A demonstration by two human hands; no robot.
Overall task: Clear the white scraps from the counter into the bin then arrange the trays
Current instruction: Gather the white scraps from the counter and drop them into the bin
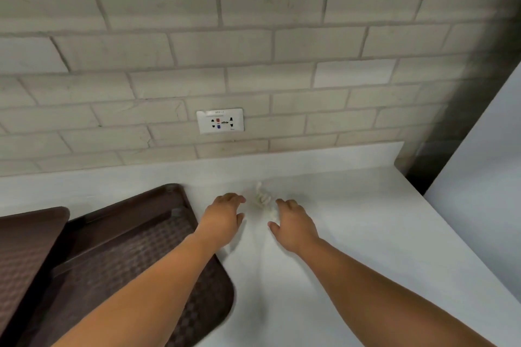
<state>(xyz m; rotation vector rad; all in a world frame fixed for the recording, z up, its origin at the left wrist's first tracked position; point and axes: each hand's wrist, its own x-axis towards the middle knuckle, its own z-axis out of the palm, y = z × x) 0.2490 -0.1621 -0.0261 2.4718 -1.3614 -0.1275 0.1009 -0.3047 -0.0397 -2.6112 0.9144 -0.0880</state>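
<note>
Brown trays (127, 248) are lying overlapped at far left on the counter (366, 234). My left hand (224, 217) is hovering open, fingers loosely curved. White scraps (263, 201) are sitting between both hands. My right hand (293, 227) is likewise open, gripping nothing.

Printed small and dark along the top edge of the white rectangular plastic wall socket plate (220, 120), set in the pale brick wall (253, 36): one short code, too blurred to read for certain. At its lower right corner, a tiny mark, likewise illegible.
</note>
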